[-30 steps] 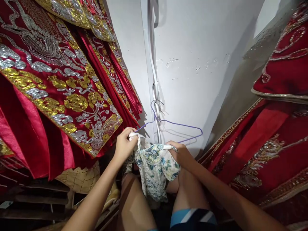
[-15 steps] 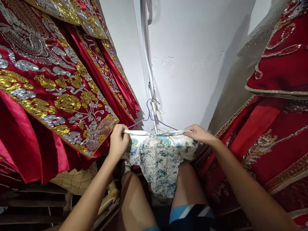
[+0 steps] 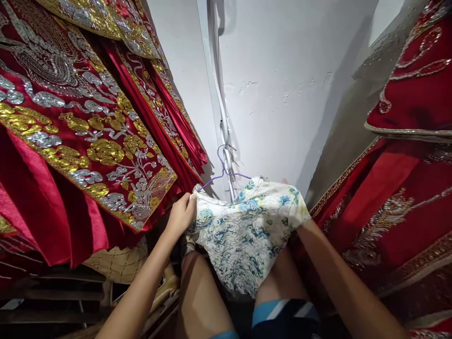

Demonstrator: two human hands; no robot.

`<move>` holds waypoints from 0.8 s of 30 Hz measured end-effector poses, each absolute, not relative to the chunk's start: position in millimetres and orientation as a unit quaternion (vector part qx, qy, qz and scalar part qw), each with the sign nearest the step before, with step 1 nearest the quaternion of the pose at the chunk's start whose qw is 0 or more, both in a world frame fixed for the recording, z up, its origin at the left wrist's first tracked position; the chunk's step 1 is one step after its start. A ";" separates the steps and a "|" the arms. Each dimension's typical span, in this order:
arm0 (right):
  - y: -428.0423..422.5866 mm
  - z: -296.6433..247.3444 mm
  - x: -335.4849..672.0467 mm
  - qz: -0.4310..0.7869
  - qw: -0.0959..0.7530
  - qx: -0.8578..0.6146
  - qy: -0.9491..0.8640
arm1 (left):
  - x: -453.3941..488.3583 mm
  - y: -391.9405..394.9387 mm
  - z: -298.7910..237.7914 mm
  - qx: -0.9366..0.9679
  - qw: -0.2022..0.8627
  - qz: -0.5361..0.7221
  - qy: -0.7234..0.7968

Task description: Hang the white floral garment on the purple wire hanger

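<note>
A short-sleeved floral shirt (image 3: pixel 243 235), white with blue, green and yellow flowers, hangs over my knees on a thin purple hanger (image 3: pixel 223 169). My left hand (image 3: pixel 181 214) pinches the shirt at its left shoulder, close to the hanger's left arm. On the other side, my right forearm (image 3: pixel 326 249) reaches up to the shirt's right sleeve (image 3: pixel 298 207). The sleeve covers my right hand, so its fingers are hidden. Above the neckline, the hanger's hook sits beside a white strap (image 3: pixel 226 127) on the wall.
Red garments with gold and silver sequins (image 3: pixel 106 150) hang close on the left. More red beaded garments (image 3: pixel 395 197) crowd the right. A white wall (image 3: pixel 271 56) with scuffed paint stands ahead. Wooden slats (image 3: pixel 52 294) lie at lower left.
My right hand has gone from gripping the neckline's edge to behind the right sleeve. The shirt's right shoulder has spread outward and up, covering part of the hanger. My left hand still pinches its side.
</note>
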State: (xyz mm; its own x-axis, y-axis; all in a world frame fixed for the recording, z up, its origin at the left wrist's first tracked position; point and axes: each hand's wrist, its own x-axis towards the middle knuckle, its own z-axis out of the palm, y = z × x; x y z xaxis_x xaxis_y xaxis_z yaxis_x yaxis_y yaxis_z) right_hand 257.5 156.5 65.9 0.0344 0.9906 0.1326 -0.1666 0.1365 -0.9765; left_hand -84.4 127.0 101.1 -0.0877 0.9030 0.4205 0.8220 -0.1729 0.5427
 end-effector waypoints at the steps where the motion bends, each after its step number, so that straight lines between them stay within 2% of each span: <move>1: 160.0 65.9 261.2 0.506 0.596 -0.420 -0.460 | -85.4 124.5 100.9 0.675 0.065 0.363 0.639; 4: 166.6 77.2 264.6 0.531 0.641 -0.385 -0.399 | -82.0 120.1 105.7 0.675 0.078 0.380 0.628; 9: 151.8 125.6 244.2 0.562 0.690 -0.291 -0.351 | -71.0 127.6 123.7 0.667 0.048 0.419 0.614; 11: 129.9 141.9 234.0 0.575 0.633 -0.281 -0.435 | -69.9 131.9 125.2 0.652 0.038 0.440 0.615; 14: 90.7 151.9 224.5 0.584 0.425 -0.264 -0.639 | -68.7 132.4 117.6 0.593 0.076 0.519 0.611; 16: 73.7 150.5 221.3 0.557 0.316 -0.218 -0.736 | -64.0 128.3 111.2 0.542 0.126 0.573 0.601; 17: 70.3 147.7 219.9 0.530 0.293 -0.203 -0.769 | -59.7 125.5 109.4 0.523 0.155 0.594 0.591; 19: 72.7 138.0 215.8 0.436 0.301 -0.226 -0.818 | -46.4 120.6 110.0 0.515 0.230 0.619 0.547; 22: 85.0 112.4 203.2 0.254 0.343 -0.298 -0.854 | -17.0 116.8 119.6 0.525 0.419 0.595 0.441; 24: 88.9 90.9 191.7 0.160 0.338 -0.295 -0.879 | 4.5 114.7 126.8 0.505 0.540 0.557 0.378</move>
